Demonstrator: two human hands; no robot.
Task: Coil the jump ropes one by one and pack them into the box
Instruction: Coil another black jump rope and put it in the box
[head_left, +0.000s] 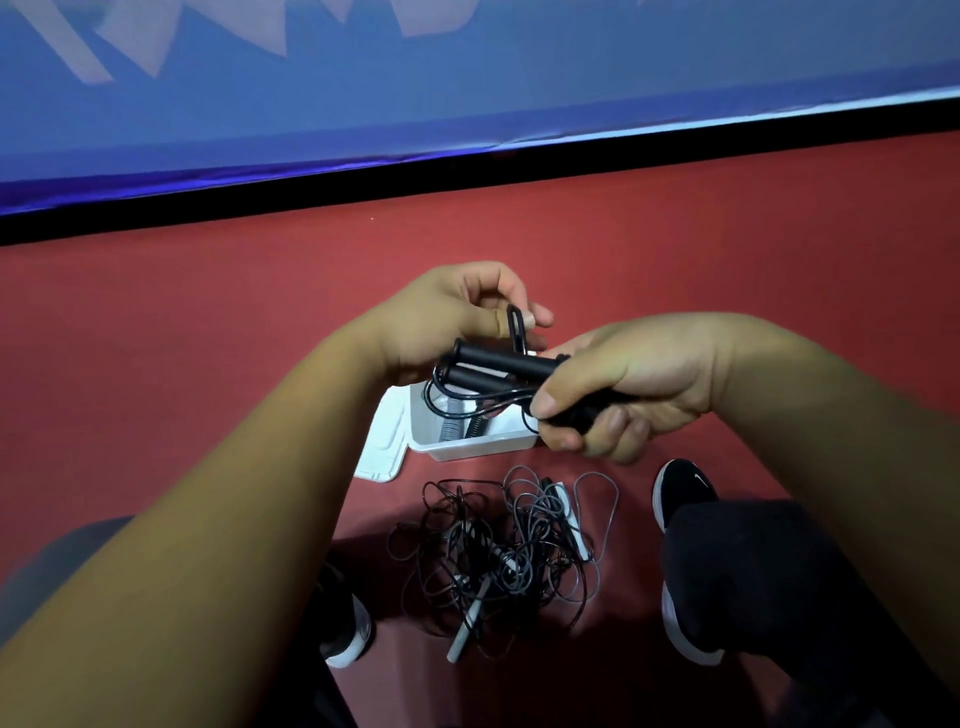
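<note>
Over open white plastic box (470, 448) on red floor | black foam-handled jump rope (501, 362) held just above it, handles lying left-right | right hand (639, 384) clenched round handle ends | left hand (447, 317) pinching rope loop | judged: box lies straight below, right hand nearer.

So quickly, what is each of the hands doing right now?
Left hand: pinching a loop of the black jump rope.
Right hand: gripping that rope's handles.
</note>
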